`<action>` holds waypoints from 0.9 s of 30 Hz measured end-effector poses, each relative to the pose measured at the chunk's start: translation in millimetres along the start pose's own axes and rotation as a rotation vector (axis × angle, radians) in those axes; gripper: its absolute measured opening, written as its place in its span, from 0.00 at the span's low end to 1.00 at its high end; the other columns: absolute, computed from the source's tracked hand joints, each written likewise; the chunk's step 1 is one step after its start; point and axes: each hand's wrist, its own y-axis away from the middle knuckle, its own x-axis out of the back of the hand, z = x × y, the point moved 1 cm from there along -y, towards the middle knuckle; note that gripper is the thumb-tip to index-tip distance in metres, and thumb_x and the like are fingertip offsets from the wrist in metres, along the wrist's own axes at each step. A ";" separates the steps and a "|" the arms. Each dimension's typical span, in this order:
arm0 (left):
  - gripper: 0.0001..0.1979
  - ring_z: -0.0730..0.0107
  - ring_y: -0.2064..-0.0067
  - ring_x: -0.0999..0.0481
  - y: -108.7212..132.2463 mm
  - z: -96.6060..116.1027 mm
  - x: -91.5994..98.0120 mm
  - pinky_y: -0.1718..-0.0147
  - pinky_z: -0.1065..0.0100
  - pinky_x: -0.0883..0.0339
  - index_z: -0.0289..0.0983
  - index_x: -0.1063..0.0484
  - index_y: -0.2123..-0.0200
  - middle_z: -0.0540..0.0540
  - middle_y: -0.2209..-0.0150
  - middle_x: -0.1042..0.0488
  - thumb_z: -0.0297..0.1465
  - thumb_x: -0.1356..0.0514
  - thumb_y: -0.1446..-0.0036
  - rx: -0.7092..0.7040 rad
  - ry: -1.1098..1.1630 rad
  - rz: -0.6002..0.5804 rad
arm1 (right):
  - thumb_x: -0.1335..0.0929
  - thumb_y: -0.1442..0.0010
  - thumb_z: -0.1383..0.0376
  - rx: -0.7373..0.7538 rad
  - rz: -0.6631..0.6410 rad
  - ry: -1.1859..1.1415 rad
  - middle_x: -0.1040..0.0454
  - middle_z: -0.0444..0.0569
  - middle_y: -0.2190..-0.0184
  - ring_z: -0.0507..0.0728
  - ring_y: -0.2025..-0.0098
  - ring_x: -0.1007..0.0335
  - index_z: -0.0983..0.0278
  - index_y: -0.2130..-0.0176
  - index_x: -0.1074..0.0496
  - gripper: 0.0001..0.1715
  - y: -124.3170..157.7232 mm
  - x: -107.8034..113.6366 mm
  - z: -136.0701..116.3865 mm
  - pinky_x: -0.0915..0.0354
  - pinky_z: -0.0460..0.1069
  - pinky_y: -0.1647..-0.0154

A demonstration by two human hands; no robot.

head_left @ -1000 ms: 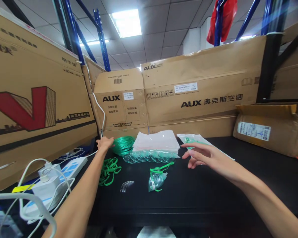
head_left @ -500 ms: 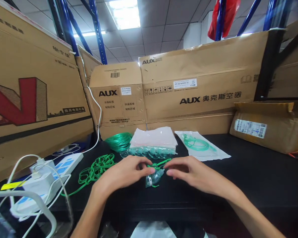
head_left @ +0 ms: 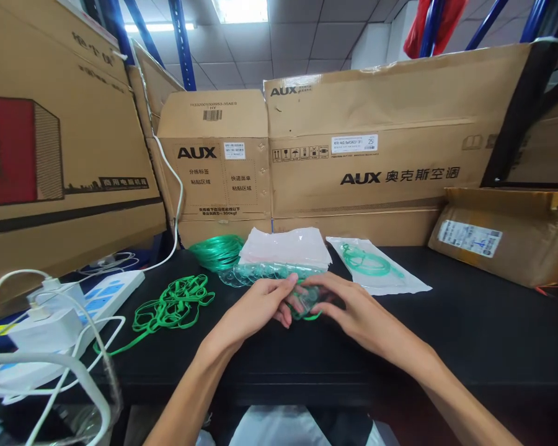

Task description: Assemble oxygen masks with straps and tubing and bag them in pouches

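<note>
A clear greenish oxygen mask (head_left: 308, 300) with a green elastic strap is between my two hands, above the front part of the black table. My left hand (head_left: 268, 301) is closed on its left side, thumb on top and fingers underneath. Around its right side curve the fingers of my right hand (head_left: 341, 296), thumb below and fingers above. Part of the mask and most of its strap are hidden by the fingers. Just behind the hands lies a row of similar clear masks (head_left: 246, 273), in front of a stack of white bags (head_left: 283, 246).
Left of my hands lies a tangle of green elastic cord (head_left: 174, 303), with a coil of green tubing (head_left: 217, 251) behind it. A white packet with green tubing (head_left: 400, 280) lies at right. A power strip (head_left: 114, 291) with cables, a carton (head_left: 497, 238) and cardboard walls (head_left: 376, 210) border the black table (head_left: 469, 328).
My hands have closed in on the mask from both sides and lifted it; my left fingers are now beneath it. The camera view has shifted slightly.
</note>
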 end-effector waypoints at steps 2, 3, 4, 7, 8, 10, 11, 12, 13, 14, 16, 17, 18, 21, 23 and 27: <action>0.29 0.74 0.74 0.30 -1.7 -0.6 -1.6 0.70 0.69 0.30 0.33 0.27 0.69 0.47 0.72 0.28 0.56 0.42 0.39 -0.011 0.042 -0.010 | 0.35 0.30 0.65 -0.035 0.008 -0.024 0.22 0.50 0.48 0.60 0.48 0.25 0.56 0.41 0.29 0.19 0.6 6.7 3.9 0.31 0.55 0.44; 0.27 0.75 0.75 0.32 -2.2 -1.0 -2.1 0.71 0.69 0.31 0.34 0.28 0.69 0.50 0.73 0.30 0.55 0.41 0.39 -0.028 0.041 -0.011 | 0.36 0.29 0.64 -0.062 0.003 -0.044 0.21 0.50 0.51 0.60 0.51 0.24 0.57 0.41 0.29 0.19 1.3 9.6 6.1 0.30 0.55 0.46; 0.25 0.75 0.75 0.33 -2.6 -1.6 -2.4 0.71 0.70 0.32 0.34 0.28 0.69 0.51 0.73 0.33 0.53 0.40 0.39 -0.047 0.028 -0.010 | 0.37 0.28 0.64 -0.095 -0.008 -0.070 0.20 0.50 0.54 0.59 0.53 0.22 0.58 0.41 0.29 0.19 2.2 11.9 8.0 0.29 0.55 0.47; 0.22 0.75 0.75 0.36 -2.8 -3.8 -3.3 0.71 0.70 0.37 0.36 0.27 0.66 0.54 0.75 0.36 0.50 0.42 0.36 -0.115 -0.114 0.042 | 0.37 0.28 0.59 -0.182 -0.050 -0.158 0.19 0.49 0.58 0.59 0.54 0.21 0.58 0.40 0.30 0.20 4.2 15.3 9.7 0.29 0.55 0.47; 0.22 0.74 0.74 0.34 -2.5 -4.6 -3.9 0.70 0.70 0.37 0.36 0.26 0.65 0.54 0.74 0.35 0.50 0.44 0.35 -0.132 -0.181 0.071 | 0.35 0.29 0.58 -0.188 -0.060 -0.178 0.19 0.49 0.55 0.60 0.52 0.21 0.57 0.40 0.29 0.21 4.4 15.2 9.2 0.29 0.55 0.46; 0.23 0.72 0.72 0.31 -1.4 -5.6 -5.5 0.67 0.68 0.36 0.38 0.24 0.64 0.52 0.69 0.31 0.51 0.46 0.33 -0.158 -0.305 0.121 | 0.31 0.33 0.57 -0.178 -0.070 -0.203 0.21 0.48 0.47 0.61 0.49 0.22 0.55 0.40 0.28 0.23 4.1 14.2 8.0 0.29 0.55 0.44; 0.23 0.71 0.70 0.30 -0.8 -5.7 -6.4 0.65 0.67 0.36 0.39 0.23 0.64 0.51 0.66 0.29 0.51 0.47 0.33 -0.169 -0.362 0.144 | 0.30 0.34 0.56 -0.166 -0.070 -0.200 0.23 0.48 0.44 0.61 0.47 0.23 0.55 0.40 0.28 0.24 3.8 13.9 7.6 0.29 0.55 0.43; 0.23 0.69 0.68 0.29 -0.2 -5.6 -7.4 0.63 0.67 0.36 0.39 0.23 0.65 0.50 0.64 0.28 0.51 0.46 0.33 -0.177 -0.419 0.172 | 0.30 0.34 0.56 -0.162 -0.073 -0.188 0.23 0.48 0.43 0.61 0.46 0.24 0.55 0.40 0.27 0.23 3.7 13.8 7.5 0.30 0.55 0.43; 0.22 0.68 0.66 0.28 0.3 -5.3 -8.3 0.62 0.66 0.36 0.40 0.23 0.65 0.49 0.63 0.28 0.51 0.46 0.34 -0.180 -0.474 0.207 | 0.31 0.33 0.56 -0.167 -0.081 -0.169 0.23 0.49 0.43 0.62 0.46 0.24 0.55 0.41 0.27 0.23 3.8 14.2 7.5 0.30 0.55 0.43; 0.21 0.66 0.64 0.28 0.8 -4.9 -9.2 0.61 0.66 0.37 0.40 0.23 0.65 0.49 0.63 0.27 0.50 0.45 0.34 -0.178 -0.524 0.244 | 0.30 0.34 0.55 -0.180 -0.094 -0.148 0.22 0.49 0.44 0.62 0.47 0.24 0.55 0.41 0.27 0.23 4.1 15.0 7.4 0.30 0.56 0.43; 0.18 0.64 0.63 0.27 1.5 -3.9 -11.0 0.61 0.66 0.38 0.41 0.24 0.63 0.49 0.65 0.25 0.49 0.43 0.35 -0.167 -0.577 0.287 | 0.28 0.37 0.53 -0.223 -0.133 -0.125 0.22 0.48 0.46 0.63 0.47 0.24 0.53 0.40 0.27 0.27 5.4 17.4 6.6 0.30 0.57 0.43; 0.17 0.64 0.63 0.27 1.9 -3.3 -12.1 0.62 0.66 0.39 0.42 0.24 0.62 0.50 0.66 0.25 0.48 0.43 0.35 -0.164 -0.581 0.289 | 0.26 0.39 0.52 -0.245 -0.151 -0.121 0.21 0.48 0.46 0.63 0.46 0.24 0.53 0.40 0.27 0.29 6.1 18.7 5.6 0.31 0.57 0.43; 0.16 0.64 0.64 0.27 2.4 -2.6 -13.2 0.63 0.66 0.39 0.42 0.24 0.61 0.51 0.66 0.24 0.48 0.43 0.34 -0.166 -0.582 0.281 | 0.26 0.40 0.52 -0.259 -0.161 -0.113 0.22 0.47 0.45 0.64 0.46 0.25 0.52 0.40 0.26 0.30 6.6 19.9 4.3 0.31 0.56 0.42; 0.13 0.65 0.65 0.27 5.1 0.2 -17.0 0.65 0.67 0.41 0.43 0.25 0.62 0.52 0.69 0.24 0.45 0.43 0.33 -0.193 -0.612 0.262 | 0.29 0.36 0.52 -0.257 -0.123 -0.034 0.21 0.46 0.47 0.63 0.46 0.25 0.52 0.43 0.24 0.23 6.8 20.9 1.4 0.31 0.54 0.45; 0.12 0.65 0.66 0.27 7.5 2.1 -19.7 0.66 0.67 0.42 0.44 0.25 0.62 0.52 0.70 0.25 0.44 0.43 0.32 -0.213 -0.648 0.252 | 0.32 0.33 0.52 -0.231 -0.081 0.060 0.19 0.47 0.51 0.63 0.50 0.24 0.54 0.47 0.22 0.19 5.9 19.0 2.4 0.32 0.54 0.49; 0.11 0.65 0.66 0.28 9.5 2.0 -25.0 0.66 0.67 0.42 0.44 0.25 0.61 0.53 0.69 0.25 0.41 0.44 0.31 -0.261 -0.687 0.215 | 0.34 0.30 0.54 -0.177 -0.046 0.201 0.18 0.47 0.54 0.63 0.52 0.24 0.56 0.52 0.22 0.15 4.0 11.5 12.4 0.34 0.54 0.51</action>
